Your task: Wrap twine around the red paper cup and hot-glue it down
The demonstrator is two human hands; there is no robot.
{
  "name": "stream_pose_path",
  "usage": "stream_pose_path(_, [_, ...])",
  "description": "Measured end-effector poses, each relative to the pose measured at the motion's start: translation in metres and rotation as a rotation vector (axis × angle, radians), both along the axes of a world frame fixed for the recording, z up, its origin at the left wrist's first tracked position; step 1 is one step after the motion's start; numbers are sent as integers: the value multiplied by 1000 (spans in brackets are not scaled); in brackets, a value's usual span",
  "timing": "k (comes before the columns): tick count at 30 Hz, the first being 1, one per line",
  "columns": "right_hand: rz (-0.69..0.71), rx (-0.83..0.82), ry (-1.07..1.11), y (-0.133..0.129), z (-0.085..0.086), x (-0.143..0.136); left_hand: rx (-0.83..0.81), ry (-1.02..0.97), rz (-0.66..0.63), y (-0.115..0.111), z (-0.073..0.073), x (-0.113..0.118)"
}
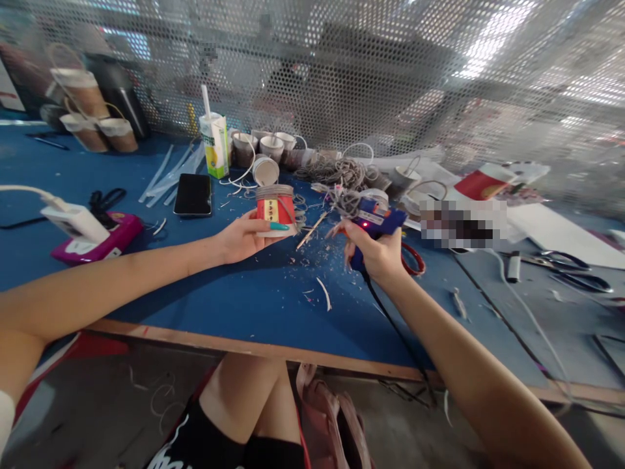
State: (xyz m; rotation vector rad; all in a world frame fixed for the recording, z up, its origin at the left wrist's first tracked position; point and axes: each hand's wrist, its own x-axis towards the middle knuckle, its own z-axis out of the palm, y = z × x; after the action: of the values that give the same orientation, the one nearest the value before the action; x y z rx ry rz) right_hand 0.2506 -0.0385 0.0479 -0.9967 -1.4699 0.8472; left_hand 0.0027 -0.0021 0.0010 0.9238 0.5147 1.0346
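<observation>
Behind the blue table [234, 306], a perforated metal screen [371, 71] blurs the room beyond, and a pixelated patch hides something right of centre. The left hand [241, 238] grips a red paper cup [275, 210] above the tabletop; the right hand [375, 257] is closed around a blue glue gun [377, 221], its nozzle lost among tangled twine [336, 172].

Bare forearms on both sides, no sleeves, no watch or bracelets anywhere in sight. Teal polish on the left hand [244, 236], easy to spot on the thumbnail; nails on the right hand [375, 255] too small and blurry to call. Black shorts [209, 443] lower down with some white lettering or graphic on the left leg, bare knees poking out above them, and a little patch of white at the far left edge by the elbow, can't really tell what.
</observation>
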Motion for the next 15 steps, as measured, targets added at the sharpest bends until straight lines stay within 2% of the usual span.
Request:
stream_pose_path(4, [49, -75, 55, -4, 3, -4, 22, 17, -43, 0, 0, 1])
stream_pose_path(9, [148, -205, 44, -6, 3, -4, 57, 78, -33, 0, -1, 2])
stream_pose_path(15, [168, -352, 7, -9, 1, -8, 26, 60, -46, -2, -1, 2])
